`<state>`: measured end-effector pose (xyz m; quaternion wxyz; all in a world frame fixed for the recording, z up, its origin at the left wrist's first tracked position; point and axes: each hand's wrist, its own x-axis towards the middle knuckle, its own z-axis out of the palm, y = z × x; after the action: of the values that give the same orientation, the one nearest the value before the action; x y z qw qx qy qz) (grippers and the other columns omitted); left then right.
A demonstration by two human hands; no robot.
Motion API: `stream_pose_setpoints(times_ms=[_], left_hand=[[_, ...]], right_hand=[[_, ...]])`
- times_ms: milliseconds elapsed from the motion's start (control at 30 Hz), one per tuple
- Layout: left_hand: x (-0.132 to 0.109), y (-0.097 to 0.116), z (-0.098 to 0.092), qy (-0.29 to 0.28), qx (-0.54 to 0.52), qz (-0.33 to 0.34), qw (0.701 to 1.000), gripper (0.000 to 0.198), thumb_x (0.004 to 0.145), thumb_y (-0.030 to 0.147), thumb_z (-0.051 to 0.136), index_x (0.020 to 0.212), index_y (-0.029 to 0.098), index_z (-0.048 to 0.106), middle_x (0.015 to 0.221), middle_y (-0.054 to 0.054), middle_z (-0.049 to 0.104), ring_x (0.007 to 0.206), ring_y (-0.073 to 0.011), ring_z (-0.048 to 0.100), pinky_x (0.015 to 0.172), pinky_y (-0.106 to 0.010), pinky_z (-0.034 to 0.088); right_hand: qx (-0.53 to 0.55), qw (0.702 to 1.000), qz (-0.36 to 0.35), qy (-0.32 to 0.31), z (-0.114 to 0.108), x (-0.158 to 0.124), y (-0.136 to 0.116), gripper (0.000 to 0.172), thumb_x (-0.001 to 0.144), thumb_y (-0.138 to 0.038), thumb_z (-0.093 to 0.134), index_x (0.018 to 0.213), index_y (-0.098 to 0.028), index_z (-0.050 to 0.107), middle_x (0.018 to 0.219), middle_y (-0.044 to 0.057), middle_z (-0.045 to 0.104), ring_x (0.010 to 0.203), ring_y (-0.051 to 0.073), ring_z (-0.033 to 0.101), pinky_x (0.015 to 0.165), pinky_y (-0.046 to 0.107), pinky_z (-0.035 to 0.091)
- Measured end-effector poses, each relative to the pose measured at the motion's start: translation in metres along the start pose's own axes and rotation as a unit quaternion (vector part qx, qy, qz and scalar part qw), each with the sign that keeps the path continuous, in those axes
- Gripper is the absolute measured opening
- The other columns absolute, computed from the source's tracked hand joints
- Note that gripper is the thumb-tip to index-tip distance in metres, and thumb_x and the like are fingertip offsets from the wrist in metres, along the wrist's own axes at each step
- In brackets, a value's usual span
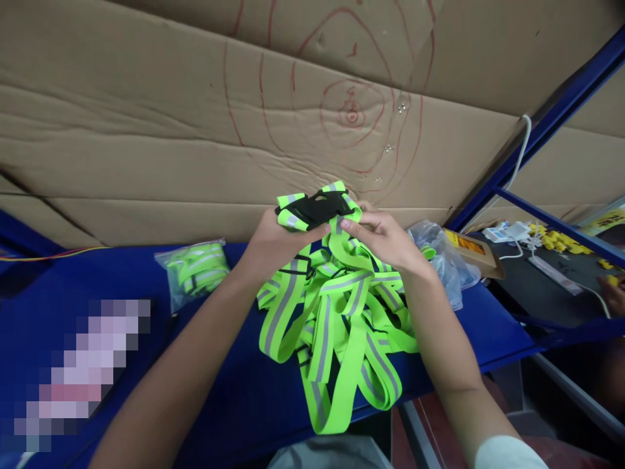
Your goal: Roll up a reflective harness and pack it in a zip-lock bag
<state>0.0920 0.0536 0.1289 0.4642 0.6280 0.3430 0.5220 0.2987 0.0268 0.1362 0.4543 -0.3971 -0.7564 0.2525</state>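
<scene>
My left hand (273, 241) is closed around a black plastic buckle (317, 207), with lime-green reflective webbing looped through both its ends. On the other side, my right hand (383, 236) pinches the green strap (342, 238) near the buckle, thumb on top. Below both hands lies a loose heap of reflective straps (325, 326), lime green with a grey stripe. Some loops of the heap hang over the table's front edge. A small black slider (297, 265) shows among them. My left fingers are partly hidden behind the buckle.
A clear bag of folded green straps (198, 267) lies left on the blue table (219, 391). Crumpled clear bags (444, 267) and a cardboard box (471, 251) sit right. Cardboard (146, 130) walls the back. Beyond a blue frame (551, 117) are yellow pieces (561, 240) and cables.
</scene>
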Motion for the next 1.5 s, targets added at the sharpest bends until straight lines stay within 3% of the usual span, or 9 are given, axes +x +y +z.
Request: stream_pose_setpoints(times_ms=[100,300,533,600,833,1000,1200,1333,1500], left_hand=[[-0.001,0.001,-0.002,-0.019,-0.025,-0.012,0.999,0.044,0.061,0.035,0.095,0.095,0.018,0.073,0.096,-0.002,0.074,0.089,-0.0189,0.068,0.085,-0.029,0.055],[-0.001,-0.003,0.001,-0.016,-0.057,0.007,0.998,0.047,0.062,0.036,0.095,0.100,0.018,0.074,0.101,-0.004,0.075,0.093,-0.0208,0.069,0.087,-0.032,0.057],[0.007,-0.014,-0.002,0.023,-0.032,0.086,0.995,0.079,0.058,0.034,0.096,0.130,0.020,0.064,0.124,-0.008,0.071,0.118,-0.0266,0.066,0.100,-0.037,0.056],[0.007,-0.014,-0.004,0.003,-0.037,0.071,0.997,0.070,0.059,0.036,0.095,0.121,0.019,0.068,0.118,-0.008,0.073,0.113,-0.0278,0.069,0.097,-0.038,0.058],[0.006,-0.016,0.001,0.040,-0.028,0.090,0.995,0.056,0.057,0.031,0.095,0.104,0.020,0.066,0.104,-0.003,0.072,0.100,-0.0234,0.070,0.092,-0.036,0.058],[0.006,-0.012,0.004,0.041,-0.058,0.070,0.995,0.065,0.052,0.030,0.098,0.109,0.020,0.067,0.114,-0.005,0.073,0.112,-0.0259,0.068,0.100,-0.038,0.056],[-0.002,-0.008,0.006,-0.026,-0.132,-0.083,0.987,0.046,0.053,0.029,0.098,0.091,0.022,0.073,0.099,0.000,0.077,0.102,-0.0239,0.070,0.093,-0.038,0.057],[0.001,-0.017,0.005,-0.006,-0.160,-0.071,0.985,0.047,0.058,0.031,0.097,0.098,0.025,0.074,0.107,0.001,0.077,0.105,-0.0232,0.070,0.095,-0.041,0.057],[0.003,-0.022,0.000,-0.012,-0.108,0.016,0.994,0.044,0.054,0.027,0.098,0.090,0.023,0.074,0.103,0.001,0.077,0.103,-0.0210,0.070,0.098,-0.036,0.055]], right_hand=[[-0.062,0.993,-0.083,0.055,0.002,0.003,0.001,0.042,0.092,-0.066,0.064,0.090,-0.027,0.080,0.139,0.006,0.064,0.140,0.025,0.052,0.123,0.046,0.036],[-0.039,0.992,-0.110,0.045,0.010,0.004,-0.003,0.043,0.103,-0.058,0.050,0.105,-0.025,0.076,0.117,0.005,0.075,0.117,0.023,0.068,0.113,0.044,0.049],[-0.063,0.986,-0.142,0.059,0.011,0.007,0.006,0.039,0.102,-0.055,0.055,0.092,-0.024,0.075,0.154,0.007,0.055,0.150,0.024,0.045,0.127,0.047,0.032],[-0.068,0.986,-0.144,0.047,0.010,0.006,0.005,0.038,0.101,-0.055,0.056,0.090,-0.024,0.074,0.158,0.005,0.050,0.153,0.026,0.041,0.129,0.048,0.029],[-0.065,0.994,-0.077,0.051,0.013,0.003,0.009,0.040,0.104,-0.055,0.049,0.124,-0.024,0.062,0.122,0.007,0.071,0.120,0.025,0.065,0.110,0.047,0.051],[-0.088,0.990,-0.073,0.078,0.020,0.003,0.015,0.069,0.103,-0.063,0.045,0.159,-0.026,0.031,0.167,0.010,0.037,0.157,0.025,0.034,0.131,0.046,0.027],[-0.059,0.997,-0.044,-0.008,0.026,0.005,0.018,0.073,0.105,-0.066,0.031,0.166,-0.029,0.023,0.176,0.001,0.020,0.165,0.019,0.010,0.135,0.043,0.007],[-0.054,0.997,-0.061,-0.015,0.024,0.006,0.012,0.072,0.105,-0.066,0.034,0.167,-0.033,0.020,0.176,-0.003,0.017,0.165,0.019,0.008,0.135,0.045,0.011],[-0.037,0.998,-0.045,-0.036,0.004,-0.006,-0.016,0.097,0.087,-0.063,0.073,0.166,-0.033,0.026,0.171,0.006,0.032,0.158,0.031,0.032,0.127,0.050,0.037]])
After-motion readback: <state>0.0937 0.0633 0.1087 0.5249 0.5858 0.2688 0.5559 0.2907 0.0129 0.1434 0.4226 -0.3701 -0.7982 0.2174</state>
